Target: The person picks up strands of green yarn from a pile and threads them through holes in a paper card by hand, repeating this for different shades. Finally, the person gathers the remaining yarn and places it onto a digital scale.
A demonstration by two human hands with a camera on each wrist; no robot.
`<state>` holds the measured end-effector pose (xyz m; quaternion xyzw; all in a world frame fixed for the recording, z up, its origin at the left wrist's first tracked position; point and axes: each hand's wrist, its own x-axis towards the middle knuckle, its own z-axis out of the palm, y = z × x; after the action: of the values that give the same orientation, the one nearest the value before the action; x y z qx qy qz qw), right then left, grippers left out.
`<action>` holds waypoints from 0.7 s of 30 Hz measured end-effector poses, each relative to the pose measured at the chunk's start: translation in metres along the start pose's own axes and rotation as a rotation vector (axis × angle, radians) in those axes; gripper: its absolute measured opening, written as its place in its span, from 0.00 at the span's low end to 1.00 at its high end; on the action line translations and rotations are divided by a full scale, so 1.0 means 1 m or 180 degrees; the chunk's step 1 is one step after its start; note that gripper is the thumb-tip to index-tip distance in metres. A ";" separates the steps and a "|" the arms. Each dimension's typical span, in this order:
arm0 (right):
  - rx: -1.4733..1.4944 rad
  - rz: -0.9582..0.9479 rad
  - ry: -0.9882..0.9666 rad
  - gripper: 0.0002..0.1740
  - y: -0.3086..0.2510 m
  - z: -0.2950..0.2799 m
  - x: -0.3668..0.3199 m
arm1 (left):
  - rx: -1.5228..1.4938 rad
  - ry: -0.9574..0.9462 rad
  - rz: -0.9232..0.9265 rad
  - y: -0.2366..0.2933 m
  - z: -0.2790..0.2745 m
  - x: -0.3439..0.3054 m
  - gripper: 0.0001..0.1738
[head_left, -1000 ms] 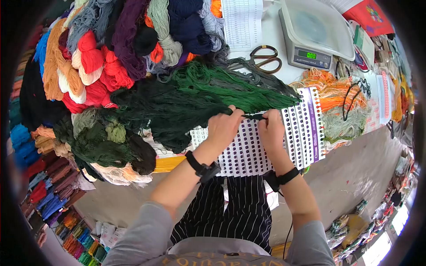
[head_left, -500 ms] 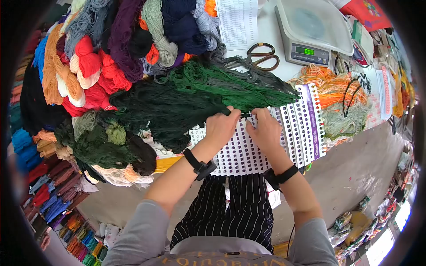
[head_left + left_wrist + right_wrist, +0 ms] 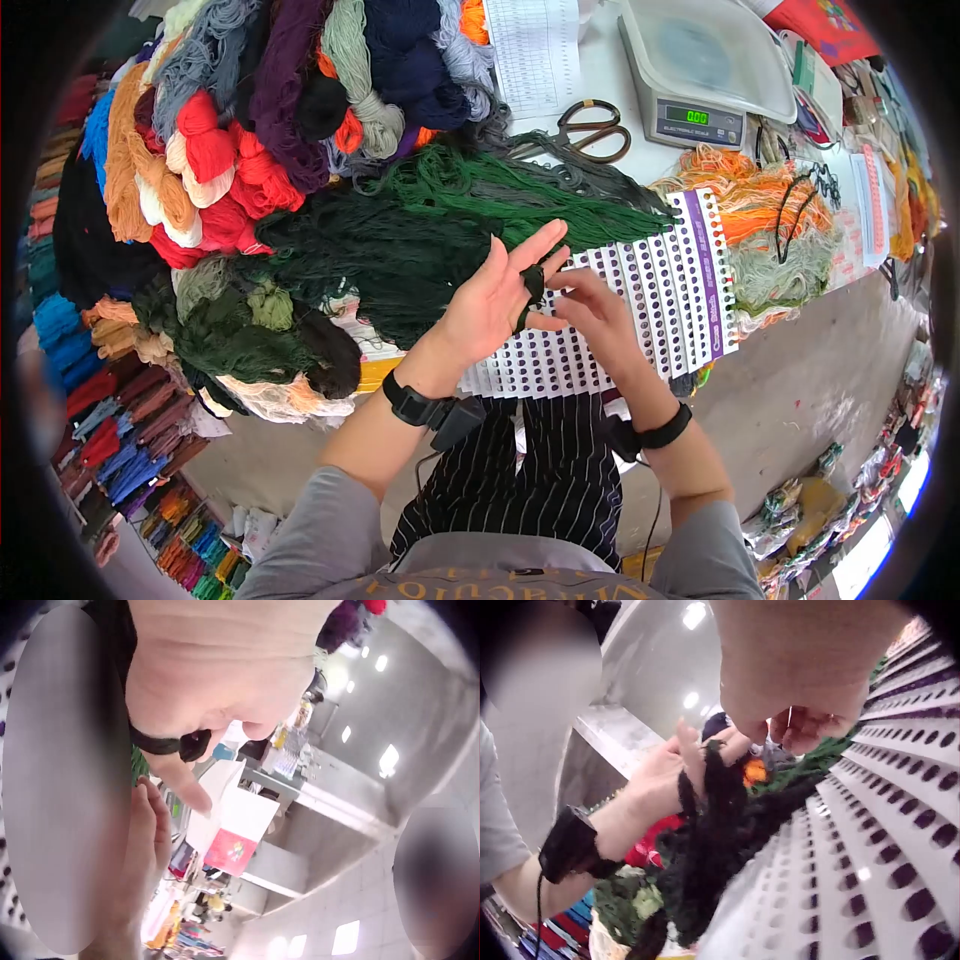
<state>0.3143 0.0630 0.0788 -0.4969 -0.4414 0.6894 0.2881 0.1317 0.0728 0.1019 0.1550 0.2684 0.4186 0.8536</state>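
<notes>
My left hand is turned palm up above the table, its thumb and index finger stretched out. A dark green, nearly black yarn strand loops round its fingers and trails down toward the dark green skein in the right wrist view. Close beside it, my right hand has loosely bent fingers, the tips near the loop, and no yarn shows in its grasp. Below both hands lies a white perforated thread card. Brighter green yarn is spread just beyond the hands.
A heap of coloured skeins, with red yarn, fills the left side. Scissors, a printed sheet and a digital scale are at the back. Orange yarn lies right of the card.
Both hands were together at the dark yarn over the card. The left hand has since turned palm up with the strand round its fingers, and the right has drawn its fingertips beside it.
</notes>
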 end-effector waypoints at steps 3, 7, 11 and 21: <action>0.0770 0.0889 -0.0313 0.13 -0.019 0.008 -0.004 | 0.0671 0.0045 -0.0027 -0.003 0.010 -0.003 0.49; 0.0827 0.0833 -0.0361 0.10 -0.009 0.013 -0.004 | 0.1478 -0.0066 -0.0186 -0.001 0.009 -0.012 0.53; 0.1177 0.0758 0.0258 0.09 -0.015 0.013 -0.007 | 0.0266 0.0212 -0.0488 0.011 0.001 -0.018 0.52; 0.1212 0.0990 -0.0329 0.10 -0.017 0.006 -0.014 | -0.1039 0.0059 -0.0256 0.021 0.000 -0.026 0.54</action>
<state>0.3123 0.0571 0.1005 -0.4597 -0.2359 0.8206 0.2440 0.1047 0.0647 0.1207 -0.0005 0.2107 0.4236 0.8810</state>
